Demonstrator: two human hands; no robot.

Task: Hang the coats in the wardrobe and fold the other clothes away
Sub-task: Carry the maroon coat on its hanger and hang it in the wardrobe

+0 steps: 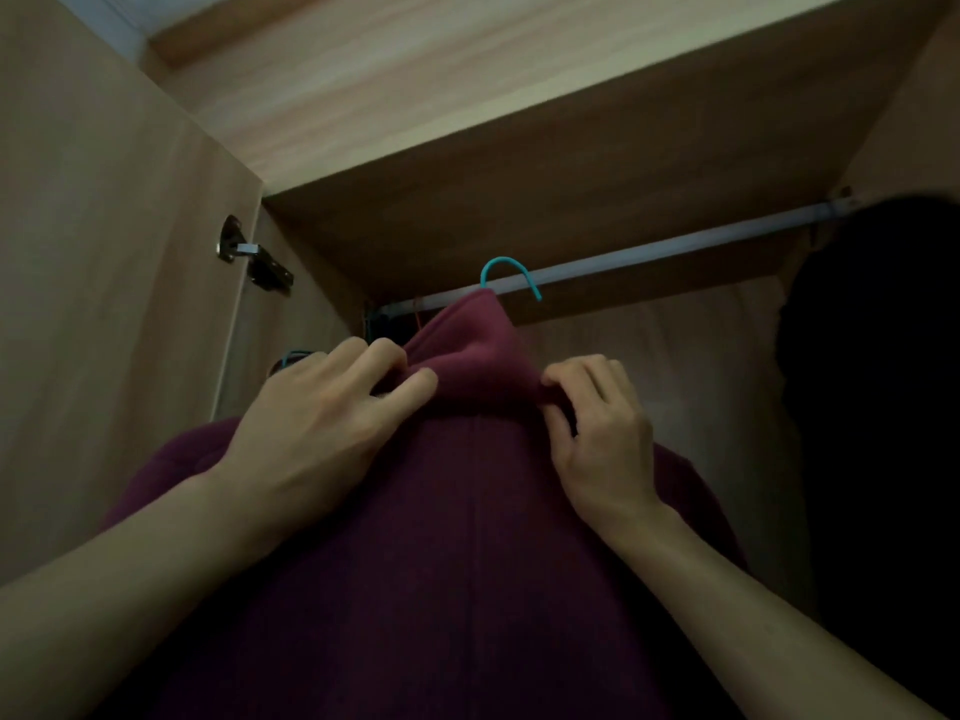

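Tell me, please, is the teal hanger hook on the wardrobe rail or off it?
On, apparently: the teal hanger hook arches over the pale metal rail, tip below it.

Home bedroom wardrobe interior: wooden panels (467, 96), hanging rail (649, 254), door hinge (254, 254).

Left hand (317, 423) and right hand (597, 428) pinch maroon coat's collar (467, 356).
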